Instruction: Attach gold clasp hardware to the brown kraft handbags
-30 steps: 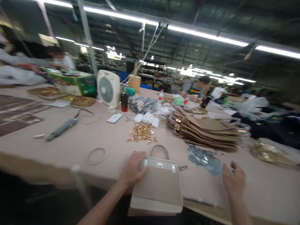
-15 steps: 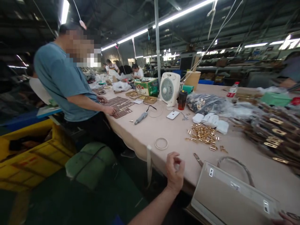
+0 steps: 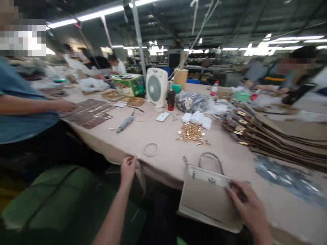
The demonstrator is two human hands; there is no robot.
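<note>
A beige handbag (image 3: 204, 197) with a curved handle lies at the table's near edge. My right hand (image 3: 246, 206) rests on its right side, fingers curled over the top flap near the metal fittings. My left hand (image 3: 128, 167) is at the table edge to the left, pinching the top of a thin pale strip (image 3: 141, 178) that hangs down from the edge. A pale ring (image 3: 150, 149) lies just beyond that hand. A heap of small gold metal parts (image 3: 191, 132) sits further back.
A stack of tan bag panels (image 3: 276, 136) fills the right side, with a grey pile (image 3: 288, 177) of small pieces in front. A white fan (image 3: 156, 86), a phone (image 3: 162, 116) and a grey tool (image 3: 125, 124) lie mid-table. A person in a blue shirt (image 3: 22, 102) works at the left; a green seat (image 3: 51, 200) stands below.
The view swung left and partly back. My left hand left the bag, hung loosely curled, and now pinches the strip at the table edge. My right hand moved onto the bag.
</note>
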